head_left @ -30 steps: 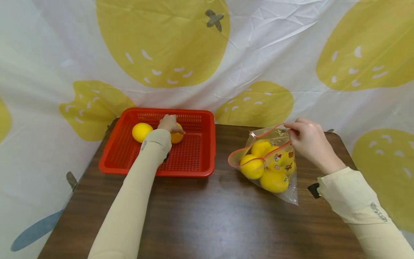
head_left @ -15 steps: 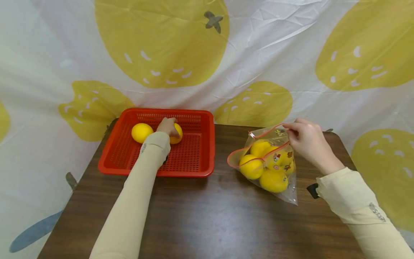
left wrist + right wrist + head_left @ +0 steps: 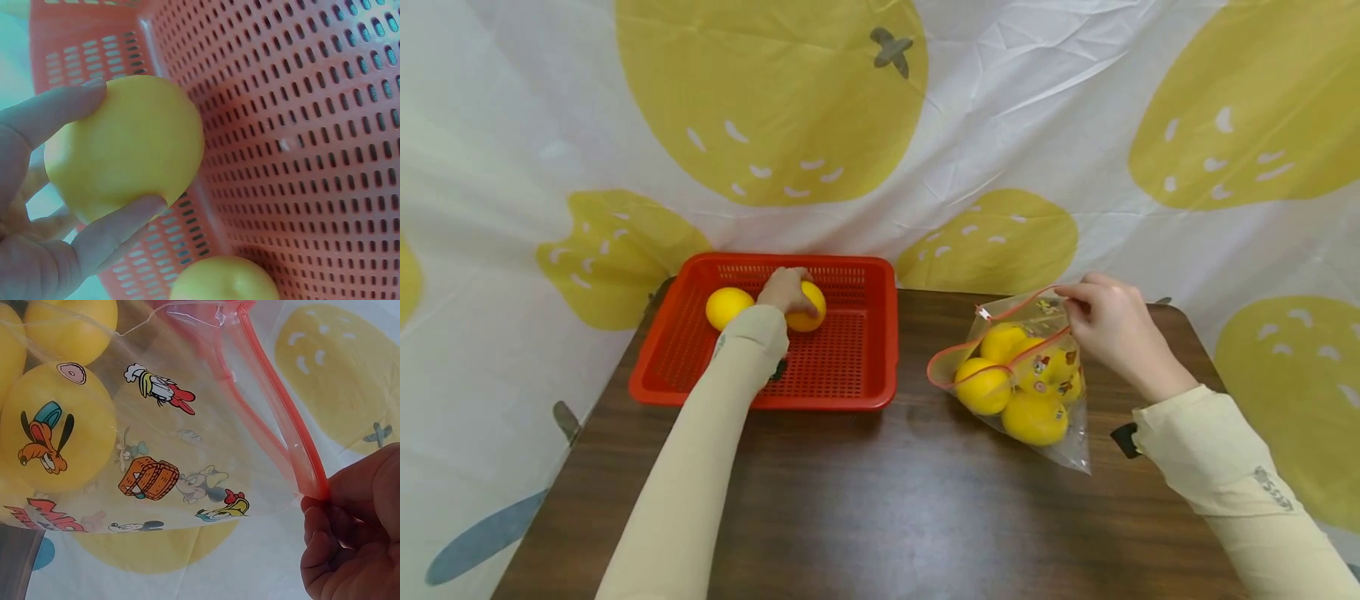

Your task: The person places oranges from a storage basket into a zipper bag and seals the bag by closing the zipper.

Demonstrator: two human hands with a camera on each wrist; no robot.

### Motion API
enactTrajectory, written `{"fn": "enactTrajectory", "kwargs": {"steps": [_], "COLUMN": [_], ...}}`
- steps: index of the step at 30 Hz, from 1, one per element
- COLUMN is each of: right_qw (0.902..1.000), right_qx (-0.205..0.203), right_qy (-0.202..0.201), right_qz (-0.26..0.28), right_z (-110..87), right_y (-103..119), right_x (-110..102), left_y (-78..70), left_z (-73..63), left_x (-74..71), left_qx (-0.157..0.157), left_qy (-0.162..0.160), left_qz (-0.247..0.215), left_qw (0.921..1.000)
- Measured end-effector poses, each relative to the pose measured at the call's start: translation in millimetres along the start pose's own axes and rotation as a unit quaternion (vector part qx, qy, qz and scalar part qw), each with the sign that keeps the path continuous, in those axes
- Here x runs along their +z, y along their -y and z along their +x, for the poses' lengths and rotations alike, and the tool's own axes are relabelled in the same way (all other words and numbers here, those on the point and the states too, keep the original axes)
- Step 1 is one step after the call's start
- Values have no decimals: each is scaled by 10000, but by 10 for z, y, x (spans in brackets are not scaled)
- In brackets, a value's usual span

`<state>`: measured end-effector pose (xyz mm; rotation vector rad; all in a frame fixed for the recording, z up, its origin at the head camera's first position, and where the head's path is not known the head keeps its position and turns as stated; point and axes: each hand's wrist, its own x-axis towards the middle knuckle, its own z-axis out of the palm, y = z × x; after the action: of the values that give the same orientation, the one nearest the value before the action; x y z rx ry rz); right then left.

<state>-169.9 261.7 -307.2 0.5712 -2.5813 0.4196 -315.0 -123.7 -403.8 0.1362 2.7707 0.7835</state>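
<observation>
My left hand [image 3: 784, 290] is inside the red basket [image 3: 880, 350] and grips a round, lemon-like yellow fruit [image 3: 812, 310]. In the left wrist view, thumb and fingers lie on opposite sides of this fruit [image 3: 134, 147]. A second yellow fruit [image 3: 727, 307] rests in the basket, left of the hand. At the right, my right hand [image 3: 1116, 333] pinches the red zip edge of a clear zip bag [image 3: 1075, 454], whose mouth gapes to the left. Several yellow fruits [image 3: 1036, 418] lie in the bag. Cartoon prints cover its side in the right wrist view.
The basket and the bag stand on a dark wooden table [image 3: 910, 508], with a stretch of tabletop between them. Behind the table hangs a white cloth [image 3: 985, 125] with large yellow fruit prints. A white slider [image 3: 983, 313] sits on the bag's zip.
The left hand has closed round the fruit on the basket's right side, and its fingers now curl over it. My right hand and the bag have hardly moved.
</observation>
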Motion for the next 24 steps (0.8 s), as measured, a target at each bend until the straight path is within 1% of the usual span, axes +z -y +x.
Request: {"fn": "enactTrajectory", "kwargs": {"steps": [3,8,14,16,20,24], "right_qw": [10000,10000,10000,10000,10000,10000], "right_qx": [-15,25,-8,-24,-2,17], "right_qy": [-8,13,-10,-19,-7,15], "right_qz": [23,22,30,41,16,13], "right_z": [4,6,4,2,5,5], "right_y": [-2,-15,-20,-20,-25,-32], "right_x": [6,14,15,16,14,10], "left_y": [-38,-105,-197,-259,-410,-588], "left_z": [-48,-111,-161,-194,-271,-355], "left_x": [-46,-122,-174,-193,-210,-180], "left_qx": [187,585,1118,1320,1751,2109], "left_qy": [-22,-102,-171,-185,-277,-262], "left_qz": [-85,-172,-216,-241,-148,-170], "left_qw": [9998,9981,9933,9908,9841,9770]}}
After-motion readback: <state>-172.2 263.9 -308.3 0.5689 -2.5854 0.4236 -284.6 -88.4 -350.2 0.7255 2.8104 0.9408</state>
